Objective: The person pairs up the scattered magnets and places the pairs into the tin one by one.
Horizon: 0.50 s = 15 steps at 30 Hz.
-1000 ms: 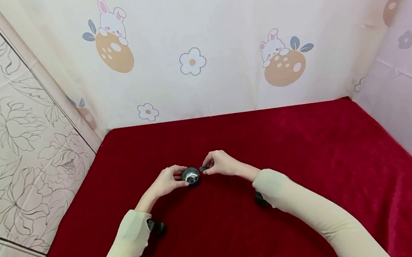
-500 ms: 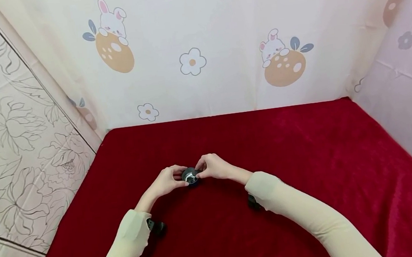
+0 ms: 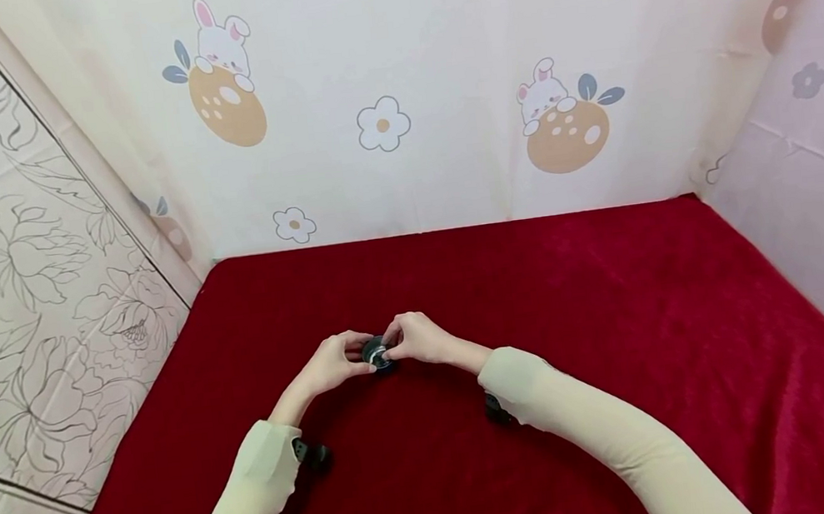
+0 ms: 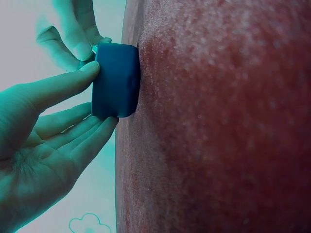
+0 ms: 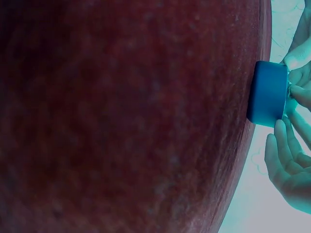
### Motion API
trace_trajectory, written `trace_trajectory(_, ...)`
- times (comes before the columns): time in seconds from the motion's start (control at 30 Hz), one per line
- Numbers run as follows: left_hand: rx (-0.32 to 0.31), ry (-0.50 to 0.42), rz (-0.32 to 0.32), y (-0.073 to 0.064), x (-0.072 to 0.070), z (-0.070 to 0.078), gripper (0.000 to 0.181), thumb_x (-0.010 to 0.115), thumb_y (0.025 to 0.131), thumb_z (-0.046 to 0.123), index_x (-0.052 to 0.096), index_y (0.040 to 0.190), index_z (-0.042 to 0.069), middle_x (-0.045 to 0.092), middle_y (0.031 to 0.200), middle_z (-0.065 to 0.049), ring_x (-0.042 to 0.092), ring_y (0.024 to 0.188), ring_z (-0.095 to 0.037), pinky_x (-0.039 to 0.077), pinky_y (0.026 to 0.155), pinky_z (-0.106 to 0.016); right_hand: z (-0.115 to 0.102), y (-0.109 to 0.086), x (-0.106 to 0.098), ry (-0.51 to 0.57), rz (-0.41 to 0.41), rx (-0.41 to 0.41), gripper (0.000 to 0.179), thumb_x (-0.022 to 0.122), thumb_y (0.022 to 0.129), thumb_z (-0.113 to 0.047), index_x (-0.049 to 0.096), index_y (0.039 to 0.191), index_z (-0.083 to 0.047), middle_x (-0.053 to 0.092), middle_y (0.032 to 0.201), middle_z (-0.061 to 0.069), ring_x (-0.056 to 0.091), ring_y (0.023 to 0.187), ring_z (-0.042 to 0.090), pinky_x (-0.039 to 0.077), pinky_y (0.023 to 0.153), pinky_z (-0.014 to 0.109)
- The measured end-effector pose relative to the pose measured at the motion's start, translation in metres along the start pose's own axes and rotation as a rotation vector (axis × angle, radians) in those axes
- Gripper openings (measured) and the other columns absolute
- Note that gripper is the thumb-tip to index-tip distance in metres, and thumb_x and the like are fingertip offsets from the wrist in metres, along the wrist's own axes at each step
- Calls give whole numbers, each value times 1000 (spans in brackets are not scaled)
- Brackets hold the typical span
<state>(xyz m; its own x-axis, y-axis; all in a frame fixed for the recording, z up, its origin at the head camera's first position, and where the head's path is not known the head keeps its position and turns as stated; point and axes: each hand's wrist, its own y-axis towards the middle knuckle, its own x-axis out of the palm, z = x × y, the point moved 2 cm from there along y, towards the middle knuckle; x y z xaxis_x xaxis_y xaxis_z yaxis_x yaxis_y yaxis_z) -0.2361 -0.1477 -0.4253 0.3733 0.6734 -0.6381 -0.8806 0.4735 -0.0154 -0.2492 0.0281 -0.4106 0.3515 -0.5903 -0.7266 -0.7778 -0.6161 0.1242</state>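
A small round bowl [image 3: 373, 351], shiny metal inside, stands on the red cloth in the head view. Its smooth blue outer wall shows in the left wrist view [image 4: 115, 80] and the right wrist view. My left hand [image 3: 329, 364] grips the bowl's side, thumb on the near side and fingers round the far side. At the rim, my right hand [image 3: 420, 338] holds thumb and forefinger pinched over the opening. Those fingertips mostly hide the small dark disc they hold. The bowl's floor is partly covered, so what lies inside cannot be made out.
Red velvety cloth [image 3: 576, 315] covers the table. A pale curtain [image 3: 462, 159] with rabbit and flower prints hangs behind it, and a flower-patterned panel [image 3: 41, 246] stands at the left. A dark wrist camera [image 3: 314, 456] hangs under the left sleeve.
My right hand has moved left and slightly nearer, bringing the small dark disc from beside the bowl to its opening. The left hand keeps its grip on the bowl.
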Motion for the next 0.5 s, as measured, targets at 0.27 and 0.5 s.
trace_trajectory(0.27, -5, -5, 4, -1, 0, 1, 45, 69, 76, 9, 54, 117, 0, 57, 110, -13, 57, 98, -25, 49, 78, -32, 2, -9, -11, 45, 32, 17, 19, 68, 77, -13, 68, 92, -2, 63, 88, 5, 54, 72, 14, 43, 60, 19)
trace_trajectory(0.5, 14, 25, 36, -8, -5, 7, 43, 67, 78, 8, 54, 117, -3, 56, 112, -16, 57, 98, -27, 47, 81, -36, 8, -29, -33, 47, 34, -3, 23, 66, 79, -15, 67, 97, -1, 62, 91, 7, 55, 71, 13, 45, 60, 21)
